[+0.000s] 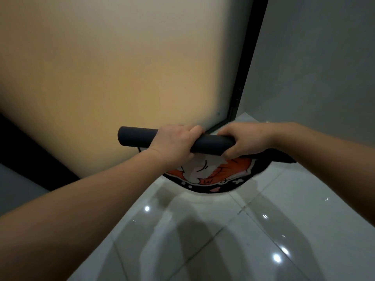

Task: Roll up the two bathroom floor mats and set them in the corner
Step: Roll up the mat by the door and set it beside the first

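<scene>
The floor mat (pixel 205 175), round with an orange and white cartoon print inside a black border, is seen partly rolled into a dark tube, its flat part spread on the glossy tiled floor (pixel 223 240) toward 6 o'clock. The tube is clasped by the left hand (pixel 172 142) at mid-length and the right hand (pixel 243 138) at its 3 o'clock end, each grip wrapped around it, beside a frosted door (pixel 111 67).
</scene>
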A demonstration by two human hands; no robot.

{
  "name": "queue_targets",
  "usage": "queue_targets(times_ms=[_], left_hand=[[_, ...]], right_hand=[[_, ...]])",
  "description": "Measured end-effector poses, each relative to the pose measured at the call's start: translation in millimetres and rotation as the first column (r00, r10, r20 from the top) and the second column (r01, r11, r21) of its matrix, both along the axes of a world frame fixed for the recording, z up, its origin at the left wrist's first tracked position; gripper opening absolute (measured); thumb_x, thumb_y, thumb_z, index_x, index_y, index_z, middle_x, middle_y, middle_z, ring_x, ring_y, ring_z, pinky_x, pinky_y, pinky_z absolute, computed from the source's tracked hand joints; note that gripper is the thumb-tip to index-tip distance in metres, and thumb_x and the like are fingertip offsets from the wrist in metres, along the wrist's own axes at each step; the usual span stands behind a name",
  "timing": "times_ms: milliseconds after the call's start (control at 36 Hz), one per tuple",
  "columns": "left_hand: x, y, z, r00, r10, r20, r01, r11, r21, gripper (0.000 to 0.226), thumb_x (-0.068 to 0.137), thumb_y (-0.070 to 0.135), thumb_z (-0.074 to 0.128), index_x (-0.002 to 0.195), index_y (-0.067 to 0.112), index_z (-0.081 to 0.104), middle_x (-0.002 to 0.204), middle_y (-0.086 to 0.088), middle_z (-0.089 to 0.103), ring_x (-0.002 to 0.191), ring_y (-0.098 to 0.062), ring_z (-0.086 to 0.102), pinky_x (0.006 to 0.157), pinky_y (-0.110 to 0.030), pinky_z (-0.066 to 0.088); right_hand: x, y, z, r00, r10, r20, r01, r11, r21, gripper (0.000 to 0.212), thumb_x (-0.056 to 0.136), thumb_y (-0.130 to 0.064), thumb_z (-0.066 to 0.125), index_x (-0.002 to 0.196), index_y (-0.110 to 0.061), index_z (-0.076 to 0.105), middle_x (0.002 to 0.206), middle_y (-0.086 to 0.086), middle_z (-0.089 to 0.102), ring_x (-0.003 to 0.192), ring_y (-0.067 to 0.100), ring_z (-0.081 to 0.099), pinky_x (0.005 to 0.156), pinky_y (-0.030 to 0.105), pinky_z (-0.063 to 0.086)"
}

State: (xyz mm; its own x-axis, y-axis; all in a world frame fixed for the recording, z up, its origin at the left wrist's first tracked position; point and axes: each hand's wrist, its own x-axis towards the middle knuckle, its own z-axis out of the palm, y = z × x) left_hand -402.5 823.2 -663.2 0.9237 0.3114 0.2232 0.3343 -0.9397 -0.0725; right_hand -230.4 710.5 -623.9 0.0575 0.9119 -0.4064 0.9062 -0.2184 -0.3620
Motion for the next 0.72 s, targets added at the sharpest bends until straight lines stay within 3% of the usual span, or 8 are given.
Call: queue_targets(times_ms=[83,167,278,361,444,528,583,722], left_hand=[[2,5,2,0.993,0.045,-0.106,-0.06,0.989,-0.134,0.049,0.074,0.047,0.062,0.116,0.031,0.044,0.105,0.005,0.064,0.093,-0.022,0.06,0.072,-0.034,0.046],[2,8,2,0.967,0.025,-0.254,-0.127,0.911,-0.391,0.064,0.067,0.052,0.07,0.122,0.034,0.043,0.106,0.006,0.063,0.094,-0.021,0.06,0.075,-0.032,0.047],[-2,11,1,0.97,-0.008,-0.242,-0.152,0.758,-0.634,0.071,0.067,0.043,0.076,0.127,0.032,0.04,0.111,0.003,0.062,0.094,-0.021,0.061,0.084,-0.036,0.051],[0,11,1,0.974,0.013,-0.228,-0.162,0.739,-0.654,0.051,0.069,0.034,0.073,0.112,0.033,0.047,0.102,0.003,0.062,0.088,-0.02,0.06,0.076,-0.032,0.049],[1,6,2,0.976,0.027,-0.217,-0.143,0.831,-0.538,0.028,0.074,0.025,0.066,0.094,0.031,0.048,0.084,0.002,0.058,0.082,-0.024,0.059,0.064,-0.03,0.042],[-2,1,0,0.987,0.043,-0.152,-0.08,0.967,-0.241,0.029,0.08,0.027,0.061,0.106,0.024,0.048,0.093,-0.002,0.061,0.088,-0.027,0.059,0.063,-0.031,0.035],[-3,-1,-3,0.997,0.023,-0.075,-0.029,0.997,-0.076,0.034,0.082,0.028,0.058,0.113,0.023,0.046,0.103,0.0,0.063,0.092,-0.026,0.059,0.063,-0.031,0.031],[-4,-5,-7,1.0,0.006,-0.001,-0.006,0.999,-0.033,0.04,0.083,0.03,0.056,0.121,0.025,0.043,0.113,0.005,0.06,0.099,-0.022,0.058,0.066,-0.033,0.036]], right_hand=[[-3,-2,-6,0.962,0.114,0.249,-0.152,0.978,0.14,0.025,0.076,-0.033,0.061,0.099,-0.027,0.057,0.089,-0.001,0.066,0.081,0.021,0.064,0.073,0.041,0.053],[-7,-6,-8,0.8,0.213,0.56,-0.394,0.891,0.224,0.022,0.083,-0.034,0.054,0.104,-0.026,0.051,0.091,-0.003,0.063,0.082,0.023,0.062,0.066,0.036,0.049],[-9,-11,-9,0.728,0.239,0.642,-0.502,0.824,0.262,0.03,0.087,-0.026,0.051,0.116,-0.022,0.048,0.096,-0.002,0.062,0.081,0.023,0.062,0.062,0.037,0.051],[-8,-11,-11,0.734,0.208,0.646,-0.484,0.828,0.283,0.034,0.086,-0.024,0.053,0.12,-0.022,0.046,0.096,-0.001,0.061,0.081,0.022,0.061,0.063,0.04,0.052],[-6,-7,-12,0.782,0.188,0.595,-0.41,0.874,0.262,0.042,0.083,-0.033,0.056,0.122,-0.026,0.045,0.101,-0.003,0.06,0.086,0.021,0.06,0.068,0.04,0.052],[-5,-2,-4,0.917,0.123,0.38,-0.193,0.969,0.154,0.06,0.074,-0.053,0.063,0.127,-0.034,0.043,0.107,-0.007,0.062,0.091,0.019,0.06,0.078,0.038,0.051],[-3,0,0,0.973,0.053,0.224,-0.07,0.995,0.067,0.071,0.071,-0.06,0.066,0.132,-0.036,0.04,0.112,-0.011,0.062,0.095,0.018,0.061,0.086,0.037,0.05],[2,2,-7,0.999,0.021,-0.037,-0.021,1.0,-0.01,0.058,0.06,-0.059,0.069,0.112,-0.038,0.056,0.1,-0.013,0.067,0.09,0.011,0.065,0.083,0.037,0.054]])
